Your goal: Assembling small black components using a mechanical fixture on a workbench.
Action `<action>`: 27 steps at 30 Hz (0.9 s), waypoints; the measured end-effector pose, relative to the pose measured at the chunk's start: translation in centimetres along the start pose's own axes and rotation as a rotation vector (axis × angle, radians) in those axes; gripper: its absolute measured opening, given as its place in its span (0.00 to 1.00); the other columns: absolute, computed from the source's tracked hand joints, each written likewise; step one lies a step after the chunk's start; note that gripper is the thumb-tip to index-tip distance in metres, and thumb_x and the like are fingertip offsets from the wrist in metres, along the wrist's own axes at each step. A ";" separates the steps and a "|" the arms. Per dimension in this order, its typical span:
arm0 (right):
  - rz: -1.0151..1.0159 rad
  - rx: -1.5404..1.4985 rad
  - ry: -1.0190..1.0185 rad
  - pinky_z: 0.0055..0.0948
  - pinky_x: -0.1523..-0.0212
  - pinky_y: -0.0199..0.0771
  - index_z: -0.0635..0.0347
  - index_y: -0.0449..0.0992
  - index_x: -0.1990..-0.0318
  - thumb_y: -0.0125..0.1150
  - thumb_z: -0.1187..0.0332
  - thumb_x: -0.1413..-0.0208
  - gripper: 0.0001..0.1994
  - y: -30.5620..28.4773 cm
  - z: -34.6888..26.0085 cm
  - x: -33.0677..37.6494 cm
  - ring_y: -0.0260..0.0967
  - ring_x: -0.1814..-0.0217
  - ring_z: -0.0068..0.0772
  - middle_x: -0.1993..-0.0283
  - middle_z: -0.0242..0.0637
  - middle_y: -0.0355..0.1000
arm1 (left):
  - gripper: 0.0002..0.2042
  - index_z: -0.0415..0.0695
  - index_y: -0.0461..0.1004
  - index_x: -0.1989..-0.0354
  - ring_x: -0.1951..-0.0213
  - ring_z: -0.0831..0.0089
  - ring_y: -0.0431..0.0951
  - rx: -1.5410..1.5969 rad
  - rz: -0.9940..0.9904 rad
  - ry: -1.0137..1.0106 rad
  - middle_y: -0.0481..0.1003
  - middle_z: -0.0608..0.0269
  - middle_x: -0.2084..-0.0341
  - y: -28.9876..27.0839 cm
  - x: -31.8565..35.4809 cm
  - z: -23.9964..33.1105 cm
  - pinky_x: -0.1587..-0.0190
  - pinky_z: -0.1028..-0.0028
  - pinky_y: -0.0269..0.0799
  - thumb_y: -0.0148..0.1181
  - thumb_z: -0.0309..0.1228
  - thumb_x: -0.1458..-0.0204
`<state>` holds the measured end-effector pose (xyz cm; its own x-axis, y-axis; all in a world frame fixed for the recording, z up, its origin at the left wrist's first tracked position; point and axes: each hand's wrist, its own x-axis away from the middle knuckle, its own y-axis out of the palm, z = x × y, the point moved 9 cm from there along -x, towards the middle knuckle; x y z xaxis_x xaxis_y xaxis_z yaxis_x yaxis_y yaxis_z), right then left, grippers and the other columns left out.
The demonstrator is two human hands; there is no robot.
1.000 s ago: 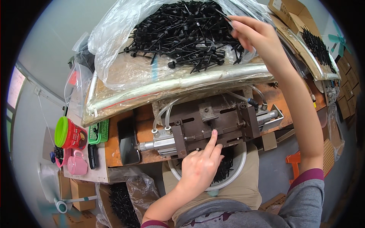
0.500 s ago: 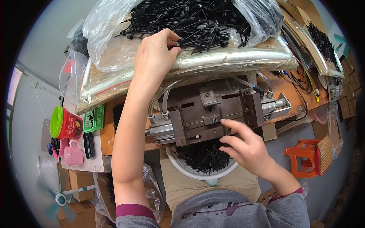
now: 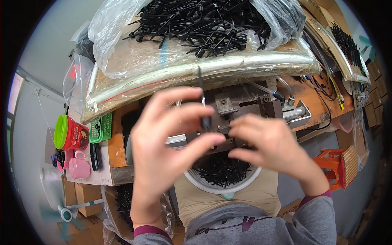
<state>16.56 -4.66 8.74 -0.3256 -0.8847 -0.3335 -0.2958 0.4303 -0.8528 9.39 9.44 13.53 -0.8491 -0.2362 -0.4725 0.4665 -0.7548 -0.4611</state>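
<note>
Nearest the person, a round white bowl (image 3: 222,185) rests at the lap, filled with small black plastic parts. Just above it, both hands meet in front of a metal press fixture (image 3: 241,108) mounted on the orange counter (image 3: 116,143). The left hand (image 3: 163,143) pinches a slim black plastic pin (image 3: 202,100) between thumb and forefinger, held upright. The right hand (image 3: 269,145) has its fingers curled narrow at the fixture's front edge; whether it holds anything cannot be told. Left of the counter stand a red cup with green lid (image 3: 71,132) and a pink mug (image 3: 79,165). Farthest off, a clear bag (image 3: 122,49) heaped with black pins lies on a silver-rimmed tray (image 3: 228,65).
</note>
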 end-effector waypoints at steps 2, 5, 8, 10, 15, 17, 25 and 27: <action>0.154 0.010 -0.032 0.28 0.71 0.77 0.60 0.79 0.60 0.75 0.71 0.55 0.14 -3.3 0.9 -2.8 0.74 0.72 0.31 0.60 0.36 0.77 | 0.16 0.39 0.82 0.58 0.55 0.67 0.83 -0.161 -0.074 0.072 0.76 0.50 0.44 1.4 2.3 0.4 0.58 0.72 0.83 0.76 0.24 0.57; 0.423 0.371 -0.146 0.33 0.66 0.75 0.57 0.78 0.61 0.71 0.75 0.55 0.13 -7.5 2.5 -7.2 0.75 0.68 0.33 0.59 0.32 0.74 | 0.15 0.39 0.81 0.59 0.54 0.61 0.84 -0.281 -0.154 0.049 0.76 0.49 0.42 4.9 5.3 0.0 0.57 0.72 0.82 0.75 0.25 0.58; 0.325 0.596 -0.188 0.39 0.58 0.77 0.59 0.79 0.62 0.66 0.79 0.55 0.11 -7.6 4.7 -11.6 0.75 0.55 0.42 0.56 0.34 0.71 | 0.13 0.41 0.81 0.61 0.70 0.65 0.83 -0.435 -0.119 0.139 0.77 0.49 0.44 7.3 6.8 0.0 0.68 0.73 0.78 0.74 0.27 0.57; 0.210 0.618 -0.204 0.39 0.57 0.77 0.59 0.80 0.61 0.67 0.79 0.55 0.12 -6.2 6.0 -13.3 0.75 0.55 0.42 0.55 0.33 0.71 | 0.12 0.41 0.80 0.62 0.73 0.67 0.82 -0.482 -0.127 0.152 0.77 0.49 0.44 9.0 7.3 -0.5 0.70 0.73 0.77 0.73 0.27 0.56; 0.115 0.636 -0.207 0.36 0.58 0.78 0.61 0.82 0.61 0.69 0.74 0.54 0.10 -4.9 7.6 -14.3 0.76 0.58 0.43 0.61 0.37 0.74 | 0.12 0.41 0.80 0.63 0.78 0.69 0.80 -0.620 -0.165 0.152 0.77 0.48 0.45 10.5 6.9 -1.5 0.72 0.75 0.75 0.73 0.29 0.55; 0.222 0.441 -0.228 0.32 0.62 0.76 0.62 0.82 0.60 0.69 0.70 0.50 0.10 -7.1 8.1 -13.7 0.76 0.61 0.36 0.65 0.35 0.74 | 0.12 0.41 0.80 0.63 0.79 0.69 0.79 -0.603 -0.166 0.163 0.77 0.47 0.45 10.7 6.7 -1.5 0.72 0.75 0.75 0.73 0.29 0.56; 0.344 -0.785 0.260 0.20 0.69 0.69 0.61 0.82 0.59 0.66 0.64 0.39 0.10 -10.3 11.6 -9.6 0.72 0.70 0.18 0.72 0.28 0.72 | 0.19 0.40 0.79 0.54 0.68 0.69 0.83 -0.295 -0.090 0.074 0.78 0.51 0.46 8.0 4.7 -0.6 0.65 0.74 0.80 0.76 0.28 0.55; 0.259 -1.007 0.315 0.14 0.73 0.65 0.61 0.81 0.56 0.65 0.62 0.37 0.11 -7.4 9.7 -7.4 0.67 0.74 0.10 0.75 0.23 0.70 | 0.24 0.40 0.77 0.48 0.59 0.68 0.84 -0.116 0.098 0.023 0.77 0.53 0.44 5.5 3.6 -0.7 0.60 0.72 0.83 0.76 0.24 0.56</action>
<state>29.86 -3.01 13.63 -0.6576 -0.7219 -0.2154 -0.7389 0.6738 -0.0021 9.07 4.87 8.79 -0.7927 -0.2901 -0.5362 0.5735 -0.6531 -0.4946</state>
